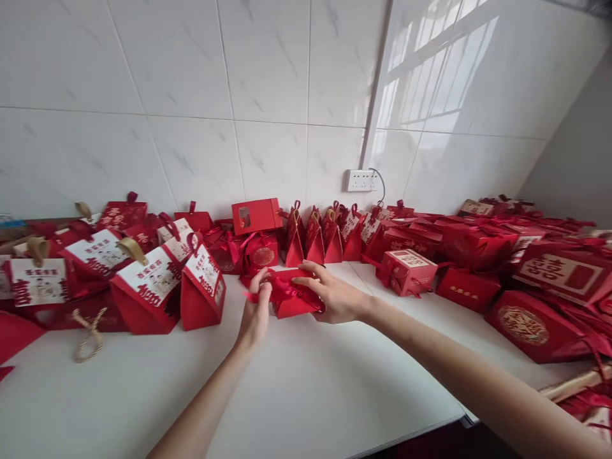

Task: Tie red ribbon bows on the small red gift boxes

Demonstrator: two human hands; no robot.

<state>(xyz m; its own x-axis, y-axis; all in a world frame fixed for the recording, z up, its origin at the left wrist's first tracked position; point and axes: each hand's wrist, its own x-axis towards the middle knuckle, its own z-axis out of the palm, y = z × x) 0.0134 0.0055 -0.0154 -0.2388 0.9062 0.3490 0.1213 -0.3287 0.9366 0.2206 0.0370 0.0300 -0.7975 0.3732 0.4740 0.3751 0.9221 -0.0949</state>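
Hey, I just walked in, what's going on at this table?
A person's bare left hand and right hand are holding a small red box with shiny red ribbon on it, one at each side, over a smooth white table. Red-and-white triangular boxes stand to the left; a heap of red boxes lies to the right.

I see just one camera, up on the person's head. It looks ahead and a bit down. The left arm (pixel 208 392) comes in from the bottom edge, the right arm (pixel 454 363) from the lower right corner. The left hand (pixel 255 312) and right hand (pixel 337 296) are near, mid-frame. The white table (pixel 310 395) is low; the tiled wall (pixel 191 70), farther off, fills the top.
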